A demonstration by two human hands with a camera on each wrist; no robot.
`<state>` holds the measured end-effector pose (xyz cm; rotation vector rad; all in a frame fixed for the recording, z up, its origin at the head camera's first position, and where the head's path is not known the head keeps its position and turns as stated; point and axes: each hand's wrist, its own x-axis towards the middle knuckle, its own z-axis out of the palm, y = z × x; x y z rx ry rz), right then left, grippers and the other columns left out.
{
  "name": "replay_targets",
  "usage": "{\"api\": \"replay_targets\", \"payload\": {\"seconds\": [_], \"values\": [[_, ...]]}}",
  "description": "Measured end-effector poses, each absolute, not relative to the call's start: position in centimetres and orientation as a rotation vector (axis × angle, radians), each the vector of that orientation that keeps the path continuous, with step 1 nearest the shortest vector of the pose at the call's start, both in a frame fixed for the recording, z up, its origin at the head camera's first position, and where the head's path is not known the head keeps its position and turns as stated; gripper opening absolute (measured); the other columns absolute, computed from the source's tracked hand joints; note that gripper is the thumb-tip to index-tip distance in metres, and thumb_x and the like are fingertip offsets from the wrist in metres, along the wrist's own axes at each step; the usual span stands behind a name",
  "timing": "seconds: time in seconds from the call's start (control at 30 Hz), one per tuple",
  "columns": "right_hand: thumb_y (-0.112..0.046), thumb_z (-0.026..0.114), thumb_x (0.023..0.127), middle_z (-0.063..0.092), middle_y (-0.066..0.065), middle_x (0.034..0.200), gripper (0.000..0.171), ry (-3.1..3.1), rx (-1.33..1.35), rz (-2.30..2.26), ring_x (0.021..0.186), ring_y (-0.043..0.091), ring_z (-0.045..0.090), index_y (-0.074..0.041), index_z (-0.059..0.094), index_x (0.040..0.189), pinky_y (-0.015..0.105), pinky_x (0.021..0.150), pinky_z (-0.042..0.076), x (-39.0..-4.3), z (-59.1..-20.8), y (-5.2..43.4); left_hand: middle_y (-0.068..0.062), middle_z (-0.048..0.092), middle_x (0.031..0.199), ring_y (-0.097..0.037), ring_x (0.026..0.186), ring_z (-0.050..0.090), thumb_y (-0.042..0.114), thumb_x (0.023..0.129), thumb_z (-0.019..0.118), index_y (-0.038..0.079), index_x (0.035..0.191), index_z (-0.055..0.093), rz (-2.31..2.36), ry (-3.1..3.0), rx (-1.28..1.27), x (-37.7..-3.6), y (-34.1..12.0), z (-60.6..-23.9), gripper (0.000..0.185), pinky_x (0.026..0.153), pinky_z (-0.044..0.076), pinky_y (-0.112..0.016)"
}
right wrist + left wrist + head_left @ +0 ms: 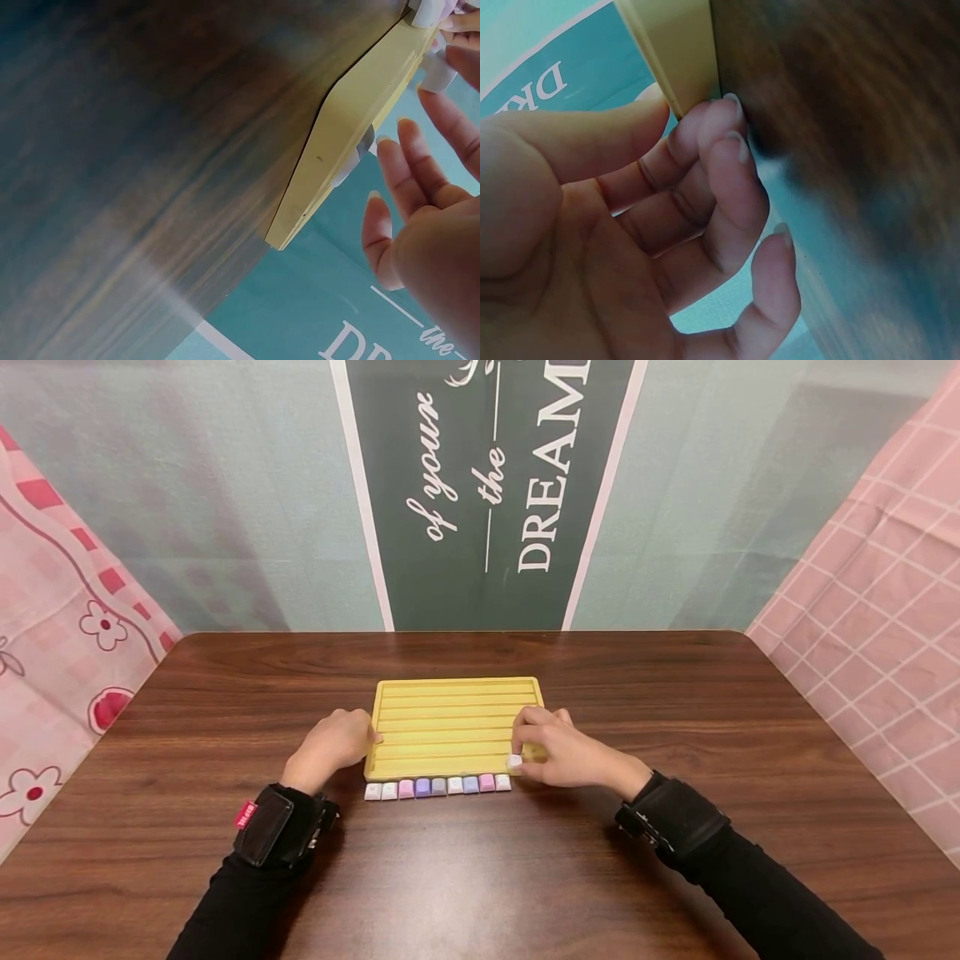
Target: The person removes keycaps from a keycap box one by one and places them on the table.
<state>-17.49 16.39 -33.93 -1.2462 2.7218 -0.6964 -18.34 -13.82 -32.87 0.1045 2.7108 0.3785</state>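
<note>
A yellow ridged tray (pixel 450 724) lies on the table. My left hand (pixel 337 739) grips its left edge, thumb on the rim and curled fingers against the side; the left wrist view shows that tray edge (pixel 679 52) between thumb and fingers. Over the tray's near right corner, my right hand (pixel 558 750) pinches a white keycap (pixel 514 762) between thumb and finger. In the right wrist view the pinched keycap (pixel 439 72) appears beside the tray's side wall (pixel 345 112). A row of several keycaps (pixel 438 787), in white, pink, purple, grey and blue, lies along the tray's near edge.
The brown wooden table (pixel 465 877) extends around the tray. Behind it hangs a green cloth (pixel 480 585) with white lettering, and pink cloths hang at the left and right. Small pale and dark pieces (pixel 351 161) show above the tray's rim in the right wrist view.
</note>
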Motion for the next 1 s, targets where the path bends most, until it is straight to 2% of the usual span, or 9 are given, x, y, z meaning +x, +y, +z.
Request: {"api": "replay_targets", "payload": {"seconds": [0.17,0.4,1.0], "values": [[-0.015,0.071,0.078,0.047,-0.003,0.096,0.014,2.678,-1.285,-0.702,0.096,0.015,0.044,-0.018,0.057,0.076,0.035,0.073,0.023,-17.35,-34.01,16.43,-0.005,0.038,0.065,-0.019,0.056,0.038,0.017,0.097,0.049,-0.002,0.096,0.061,0.385,2.717,0.112,-18.25,-13.86,-32.84,0.022,0.052,0.030,-0.028],[-0.014,0.070,0.074,0.048,-0.004,0.098,0.014,2.656,-1.317,-0.683,0.098,0.016,0.042,-0.018,0.058,0.075,0.035,0.076,0.024,-17.23,-34.11,16.45,-0.009,0.048,0.071,-0.023,0.067,0.047,0.018,0.096,0.051,0.001,0.089,0.060,0.343,2.739,0.140,-18.37,-13.88,-32.93,0.021,0.063,0.038,-0.035],[-0.012,0.072,0.072,0.043,-0.005,0.098,0.016,2.648,-1.349,-0.648,0.100,0.017,0.038,-0.018,0.058,0.076,0.036,0.077,0.023,-16.86,-34.56,16.90,-0.007,0.042,0.067,-0.023,0.065,0.046,0.018,0.097,0.050,0.000,0.091,0.059,0.348,2.735,0.135,-18.43,-13.96,-33.09,0.022,0.062,0.037,-0.034]]}}
